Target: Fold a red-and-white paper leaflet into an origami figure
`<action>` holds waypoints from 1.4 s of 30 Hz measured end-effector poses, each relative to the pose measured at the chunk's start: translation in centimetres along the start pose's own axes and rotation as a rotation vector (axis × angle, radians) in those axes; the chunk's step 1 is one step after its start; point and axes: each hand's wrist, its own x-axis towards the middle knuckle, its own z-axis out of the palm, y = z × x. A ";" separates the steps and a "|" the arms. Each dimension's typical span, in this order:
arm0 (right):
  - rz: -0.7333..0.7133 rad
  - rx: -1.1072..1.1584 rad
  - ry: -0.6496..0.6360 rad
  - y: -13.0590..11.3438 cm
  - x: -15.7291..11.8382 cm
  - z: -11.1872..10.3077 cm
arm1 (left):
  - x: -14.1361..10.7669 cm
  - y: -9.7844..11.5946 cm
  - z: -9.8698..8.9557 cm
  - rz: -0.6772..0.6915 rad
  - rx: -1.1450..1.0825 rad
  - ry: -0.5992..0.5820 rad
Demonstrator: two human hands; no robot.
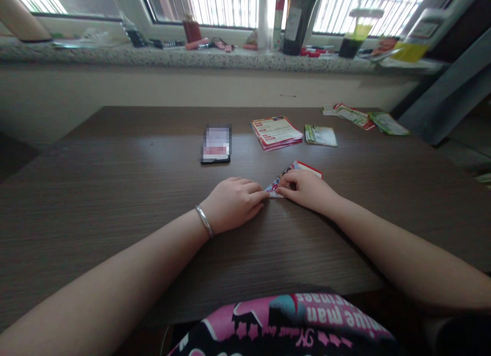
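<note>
A small folded sheet of printed paper [276,184] lies on the table between my hands, coloured on its folded part and red along its far right edge. My left hand [237,203], with a silver bangle on the wrist, has its fingers closed together, the tips at the paper's left corner. With thumb and forefinger pinched, my right hand [303,188] rests over the paper and covers much of its right side. Farther back lies a stack of printed leaflets [276,132], with a smaller pile of green-and-white cards [321,136] on its right.
A phone [216,143] with a blurred screen lies beyond my left hand on the dark wooden table [115,202]. Several paper strips [353,115] lie at the back right. Bottles [299,21] and small items crowd the stone windowsill [230,60].
</note>
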 end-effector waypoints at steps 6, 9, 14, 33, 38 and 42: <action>-0.005 -0.042 0.030 -0.2 -0.4 0.0 | 0.1 -0.2 -0.1 0.012 -0.052 -0.061; -0.023 -0.053 0.033 -0.3 -0.3 0.1 | 0.0 0.1 -0.5 -0.008 -0.074 -0.102; -0.008 -0.133 0.017 -0.8 -0.3 0.0 | 0.1 1.3 -1.7 -0.082 -0.091 -0.187; -0.050 -0.207 -0.032 -2.8 0.0 0.9 | -2.5 3.0 -1.5 -0.182 -0.059 -0.129; -0.028 -0.168 -0.022 -2.4 0.3 1.0 | -2.3 2.8 -0.8 -0.177 -0.065 -0.080; -0.033 -0.164 -0.012 -2.3 0.4 1.0 | -2.3 2.9 -0.7 -0.180 -0.067 -0.072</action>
